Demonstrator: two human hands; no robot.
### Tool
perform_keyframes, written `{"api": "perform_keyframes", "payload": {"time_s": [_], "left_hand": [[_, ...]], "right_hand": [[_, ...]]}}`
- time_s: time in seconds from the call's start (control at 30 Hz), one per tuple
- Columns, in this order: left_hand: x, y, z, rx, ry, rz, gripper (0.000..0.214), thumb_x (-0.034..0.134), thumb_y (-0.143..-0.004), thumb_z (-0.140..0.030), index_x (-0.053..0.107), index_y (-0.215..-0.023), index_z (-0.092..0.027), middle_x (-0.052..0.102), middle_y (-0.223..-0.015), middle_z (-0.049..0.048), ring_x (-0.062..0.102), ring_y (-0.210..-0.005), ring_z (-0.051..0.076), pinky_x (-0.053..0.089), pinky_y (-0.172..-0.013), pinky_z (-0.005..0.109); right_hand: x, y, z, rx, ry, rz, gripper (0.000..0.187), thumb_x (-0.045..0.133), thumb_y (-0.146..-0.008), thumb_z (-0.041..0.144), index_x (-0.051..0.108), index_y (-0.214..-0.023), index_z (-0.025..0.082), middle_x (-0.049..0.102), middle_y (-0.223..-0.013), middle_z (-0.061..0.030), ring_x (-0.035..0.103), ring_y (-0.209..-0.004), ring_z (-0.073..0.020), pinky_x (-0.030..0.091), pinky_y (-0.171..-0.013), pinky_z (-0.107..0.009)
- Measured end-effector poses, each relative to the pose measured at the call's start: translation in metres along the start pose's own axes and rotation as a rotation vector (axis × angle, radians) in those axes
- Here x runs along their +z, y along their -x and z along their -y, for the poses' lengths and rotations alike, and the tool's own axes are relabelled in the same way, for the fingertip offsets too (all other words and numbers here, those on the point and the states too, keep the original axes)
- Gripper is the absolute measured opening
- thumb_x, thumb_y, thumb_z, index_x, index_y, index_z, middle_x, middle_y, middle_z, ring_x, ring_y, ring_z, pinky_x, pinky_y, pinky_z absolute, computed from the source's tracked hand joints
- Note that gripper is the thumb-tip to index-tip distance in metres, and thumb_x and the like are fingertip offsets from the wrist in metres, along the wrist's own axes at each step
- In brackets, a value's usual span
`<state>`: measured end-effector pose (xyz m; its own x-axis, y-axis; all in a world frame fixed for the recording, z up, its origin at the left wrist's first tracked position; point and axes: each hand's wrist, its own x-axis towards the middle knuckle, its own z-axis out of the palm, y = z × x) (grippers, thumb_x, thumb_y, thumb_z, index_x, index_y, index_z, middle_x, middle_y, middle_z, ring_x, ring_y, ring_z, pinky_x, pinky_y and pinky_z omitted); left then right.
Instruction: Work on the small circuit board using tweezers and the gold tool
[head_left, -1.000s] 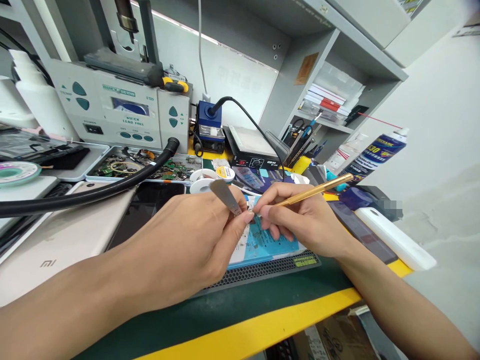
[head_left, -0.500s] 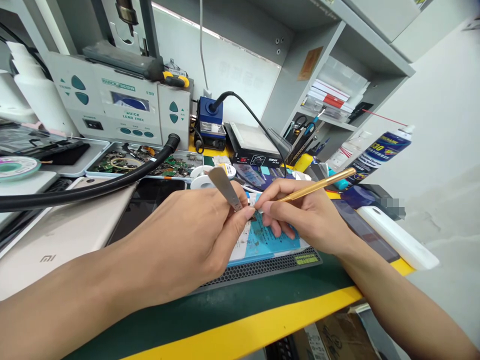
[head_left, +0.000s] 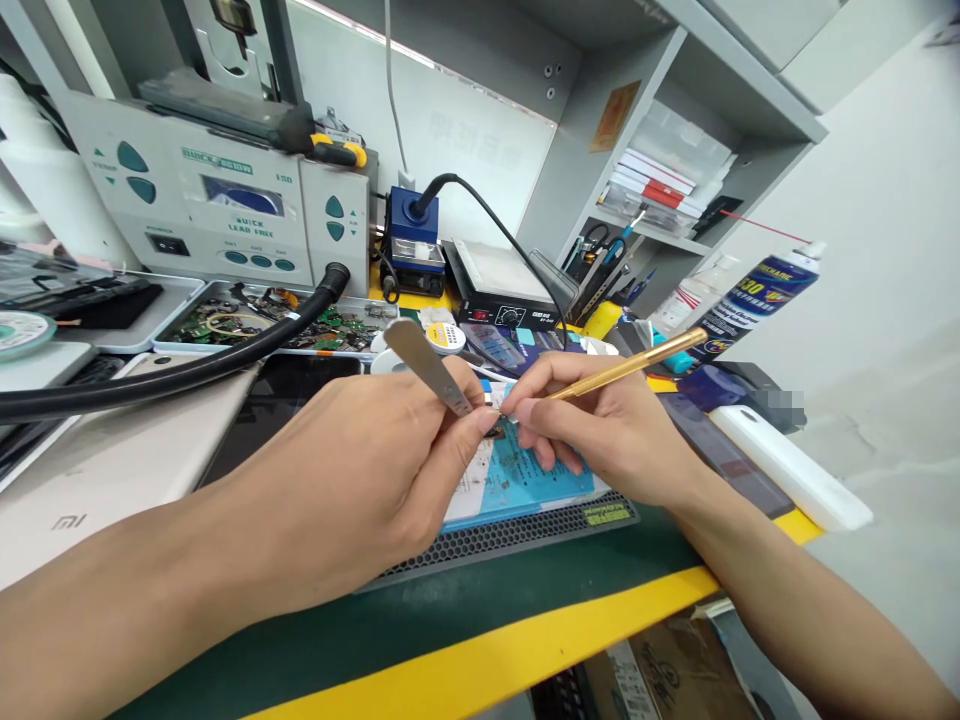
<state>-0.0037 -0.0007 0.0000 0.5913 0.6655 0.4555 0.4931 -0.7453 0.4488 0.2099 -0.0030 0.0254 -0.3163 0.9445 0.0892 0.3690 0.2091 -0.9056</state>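
My left hand [head_left: 375, 450] is closed round metal tweezers [head_left: 426, 365], whose broad flat end sticks up to the left. My right hand [head_left: 607, 430] pinches a slim gold pen-shaped tool [head_left: 630, 363] that slants up to the right. Its tip meets the tweezers' side near my left thumb, and a tiny part between the fingertips is too small to make out. Under both hands lies a stained blue and white pad [head_left: 517, 480] with print on it. A dark perforated mat [head_left: 487, 540] extends below the pad.
A hot-air station [head_left: 225, 210] stands back left, its black hose [head_left: 225, 370] crossing a tray of circuit boards [head_left: 360, 325]. Phone shells [head_left: 127, 450] lie left. A soldering station [head_left: 415, 225], a black-fronted heating plate [head_left: 499, 285] and a spray can [head_left: 757, 300] stand behind and right.
The camera view has shifted slightly, so the bench appears moved a little left and up. Both hands keep nearly the same pose and grip.
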Motion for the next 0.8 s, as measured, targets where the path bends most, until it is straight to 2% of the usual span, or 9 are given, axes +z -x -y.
{"api": "perform_keyframes", "payload": {"time_s": [0.8], "left_hand": [[-0.0010, -0.0001, 0.0014, 0.022, -0.055, -0.010, 0.029, 0.039, -0.104, -0.029, 0.064, -0.091, -0.019, 0.061, -0.080, 0.0007, 0.060, -0.072, 0.019, 0.041, -0.063, 0.032]], "right_hand": [[0.0012, -0.0007, 0.0013, -0.011, 0.025, -0.006, 0.006, 0.062, -0.081, 0.013, 0.068, -0.082, 0.013, 0.065, -0.062, 0.0007, 0.055, -0.045, -0.0089, 0.040, -0.038, -0.016]]}}
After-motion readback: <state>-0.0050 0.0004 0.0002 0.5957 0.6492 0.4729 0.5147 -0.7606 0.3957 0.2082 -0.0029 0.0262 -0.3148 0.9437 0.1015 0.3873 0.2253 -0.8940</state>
